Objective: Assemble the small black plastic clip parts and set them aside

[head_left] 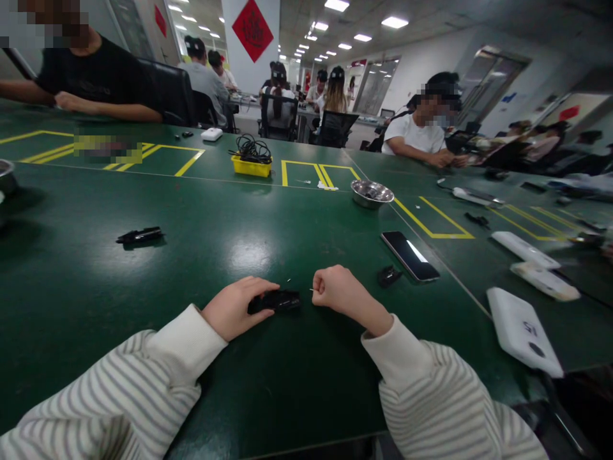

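Note:
My left hand (242, 308) rests on the green table with thumb and fingers curved round a glossy black plastic part (285, 300); its left end is hidden inside my grip. To the right, apart from that part, my right hand (331, 287) is closed in a pinch. A thin, pale, pin-like piece (311, 290) pokes out of its fingers toward the left. Just beyond the black part lies a tiny light-coloured bit (288, 280) on the table. A smaller black plastic piece (389, 275) sits to the right of my right hand.
A phone (410, 255) lies right of centre, with a metal bowl (372, 193) behind it. White devices (522, 329) line the right side. Another black part (140, 236) is at left. A yellow tray (252, 167) holds black cables. Other people sit across the table.

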`<control>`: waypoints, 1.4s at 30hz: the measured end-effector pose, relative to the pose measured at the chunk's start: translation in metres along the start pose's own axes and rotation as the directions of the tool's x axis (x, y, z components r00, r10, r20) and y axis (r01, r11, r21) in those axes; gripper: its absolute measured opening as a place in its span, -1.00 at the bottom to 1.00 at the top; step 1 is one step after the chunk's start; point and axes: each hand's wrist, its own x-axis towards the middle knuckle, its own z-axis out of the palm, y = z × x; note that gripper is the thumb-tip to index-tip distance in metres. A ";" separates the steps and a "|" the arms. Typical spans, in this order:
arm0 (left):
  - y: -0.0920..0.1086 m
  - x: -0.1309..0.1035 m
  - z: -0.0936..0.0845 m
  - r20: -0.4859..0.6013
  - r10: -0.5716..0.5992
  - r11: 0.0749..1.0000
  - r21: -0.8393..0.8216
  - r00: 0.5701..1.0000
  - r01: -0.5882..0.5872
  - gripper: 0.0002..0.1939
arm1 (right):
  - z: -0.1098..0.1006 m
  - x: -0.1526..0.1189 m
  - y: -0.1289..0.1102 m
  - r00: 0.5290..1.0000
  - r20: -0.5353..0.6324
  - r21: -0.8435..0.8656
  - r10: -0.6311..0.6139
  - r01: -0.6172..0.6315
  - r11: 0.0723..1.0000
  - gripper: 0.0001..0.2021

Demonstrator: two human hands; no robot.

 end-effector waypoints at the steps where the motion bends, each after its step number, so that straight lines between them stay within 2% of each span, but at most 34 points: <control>1: -0.001 0.000 0.000 -0.002 0.029 0.999 0.020 1.000 -0.029 -0.66 | 0.001 -0.001 0.001 1.000 0.000 0.007 0.001 -0.001 1.000 -0.93; 5: 0.000 0.002 0.001 0.007 0.059 0.998 0.033 0.998 -0.059 -0.67 | 0.004 0.000 0.002 1.000 -0.020 0.059 -0.004 0.005 0.998 -0.95; 8: 0.002 0.002 0.000 -0.003 0.065 0.998 0.027 0.998 -0.065 -0.68 | 0.005 0.001 0.001 0.997 -0.081 0.113 -0.020 0.029 0.993 -0.98; 11: 0.000 0.000 -0.004 -0.118 0.146 0.987 0.086 0.982 -0.136 -0.73 | 0.004 0.002 0.000 0.984 -0.173 0.195 -0.033 0.067 0.978 -0.96; 13: -0.003 -0.001 -0.008 -0.178 0.246 0.956 0.209 0.953 -0.207 -0.75 | 0.003 0.002 -0.001 0.976 -0.213 0.245 -0.037 0.090 0.965 -0.94; 14: -0.005 -0.001 -0.009 -0.174 0.300 0.927 0.284 0.938 -0.244 -0.75 | 0.003 0.002 -0.002 0.974 -0.223 0.264 -0.040 0.100 0.959 -0.93; 16: -0.009 0.000 -0.012 -0.091 0.386 0.856 0.407 0.918 -0.320 -0.72 | 0.004 0.002 -0.003 0.972 -0.229 0.287 -0.048 0.115 0.951 -0.92; 19: -0.011 0.002 -0.013 0.022 0.421 0.785 0.492 0.907 -0.377 -0.67 | 0.007 0.002 -0.005 0.971 -0.229 0.293 -0.062 0.130 0.947 -0.92; 21: -0.010 0.003 -0.013 0.017 0.413 0.777 0.515 0.911 -0.362 -0.66 | 0.010 0.002 -0.006 0.969 -0.235 0.293 -0.072 0.141 0.945 -0.92; 24: -0.010 0.003 -0.014 -0.127 0.361 0.837 0.481 0.924 -0.260 -0.71 | 0.014 0.002 -0.005 0.965 -0.247 0.314 -0.093 0.171 0.934 -0.90; 26: -0.009 0.002 -0.014 -0.266 0.230 0.923 0.365 0.936 -0.123 -0.67 | 0.014 0.003 -0.005 0.957 -0.273 0.336 -0.100 0.192 0.922 -0.88; 28: -0.007 0.002 -0.012 -0.308 0.071 0.981 0.192 0.949 -0.011 -0.62 | 0.014 0.003 -0.006 0.942 -0.319 0.348 -0.104 0.218 0.912 -0.86; 29: -0.005 0.001 -0.010 -0.279 0.021 0.993 0.116 0.960 0.012 -0.62 | 0.014 0.003 -0.006 0.933 -0.343 0.349 -0.111 0.236 0.907 -0.86; 31: -0.003 0.000 -0.005 -0.173 0.007 0.999 0.033 0.985 -0.001 -0.63 | 0.013 0.002 -0.009 0.918 -0.369 0.347 -0.145 0.281 0.895 -0.85; 35: 0.001 -0.001 0.002 -0.022 0.072 0.994 0.084 0.997 -0.070 -0.63 | 0.018 -0.002 -0.016 0.907 -0.353 0.332 -0.229 0.351 0.876 -0.88; 38: 0.001 -0.001 0.003 0.023 0.083 0.992 0.095 0.996 -0.085 -0.64 | 0.026 -0.003 -0.022 0.909 -0.324 0.336 -0.261 0.369 0.867 -0.94; 42: 0.002 0.001 0.001 0.050 0.042 0.998 0.041 0.998 -0.044 -0.63 | 0.031 -0.003 -0.026 0.922 -0.295 0.353 -0.252 0.350 0.867 -0.95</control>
